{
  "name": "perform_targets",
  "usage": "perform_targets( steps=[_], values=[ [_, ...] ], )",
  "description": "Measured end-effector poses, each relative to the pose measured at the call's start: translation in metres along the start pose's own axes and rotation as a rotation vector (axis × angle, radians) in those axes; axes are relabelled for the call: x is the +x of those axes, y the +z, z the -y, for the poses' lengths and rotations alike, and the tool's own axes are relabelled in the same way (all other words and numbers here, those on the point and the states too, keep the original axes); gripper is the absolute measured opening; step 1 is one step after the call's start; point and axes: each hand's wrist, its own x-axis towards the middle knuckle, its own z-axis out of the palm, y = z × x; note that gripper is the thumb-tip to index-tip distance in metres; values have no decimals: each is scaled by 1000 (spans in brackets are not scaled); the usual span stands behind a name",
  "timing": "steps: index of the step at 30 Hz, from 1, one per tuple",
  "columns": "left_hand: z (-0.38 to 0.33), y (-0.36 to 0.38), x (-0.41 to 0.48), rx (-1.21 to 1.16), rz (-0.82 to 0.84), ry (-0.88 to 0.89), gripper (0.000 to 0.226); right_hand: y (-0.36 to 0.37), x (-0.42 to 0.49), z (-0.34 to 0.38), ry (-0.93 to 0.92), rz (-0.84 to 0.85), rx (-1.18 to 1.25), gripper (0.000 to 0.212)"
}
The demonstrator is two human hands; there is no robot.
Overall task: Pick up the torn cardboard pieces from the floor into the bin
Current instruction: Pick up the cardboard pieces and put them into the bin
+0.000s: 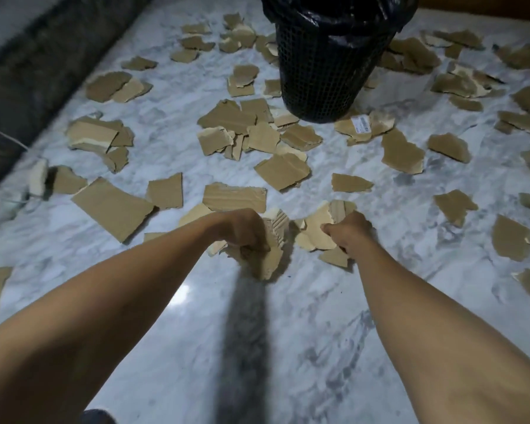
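Several torn brown cardboard pieces (pixel 233 117) lie scattered over the white marble floor (pixel 288 332). A black mesh bin (pixel 325 68) lined with a black bag stands upright at the top centre. My left hand (pixel 245 231) grips a bunch of cardboard pieces (pixel 270 255) low over the floor. Just to its right, my right hand (pixel 349 231) holds a pale torn piece (pixel 315 231), fingers curled on it. Both hands are well in front of the bin.
A dark grey sofa or mattress edge (pixel 19 78) runs along the left side. A thin cord (pixel 6 139) lies near it. A brown wooden edge (pixel 487 10) shows at the top right. My own shadow (pixel 245 347) falls on the bare floor between my arms.
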Motion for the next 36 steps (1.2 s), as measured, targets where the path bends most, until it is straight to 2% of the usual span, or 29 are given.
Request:
perform_targets(
  steps=[3,5,8,10,12,15,18,20,23,26,28,32,36],
  values=[
    [48,-13,-40,-61,-26,-141,11,12,-24,23,-69,74,123,101],
    [77,-19,-62,-42,-56,-221,22,9,-34,41,-94,199,254,101],
    [106,-19,-85,46,-146,-317,13,-11,-47,67,-153,231,258,80],
    [133,-2,-105,68,-157,-402,13,-7,-66,94,-252,325,239,61],
    [138,4,-115,61,-154,-420,14,-7,-79,113,-317,425,221,66],
    [141,-1,-139,48,-73,-490,14,18,-106,142,-389,541,171,49],
    [151,-6,-164,89,118,-588,28,61,-132,175,-420,609,231,73],
    [156,8,-178,108,166,-619,33,92,-149,196,-421,602,262,70],
    [160,55,-186,38,64,-676,16,142,-170,214,-398,562,211,52],
    [166,101,-188,-69,-107,-714,18,179,-183,214,-390,393,-99,64],
    [168,114,-190,-155,-223,-703,30,192,-190,207,-380,318,-205,66],
    [173,108,-196,-352,-319,-691,45,201,-193,191,-439,245,-198,72],
    [213,90,-217,-453,-370,-782,60,200,-189,189,-387,321,-29,80]
  ],
)
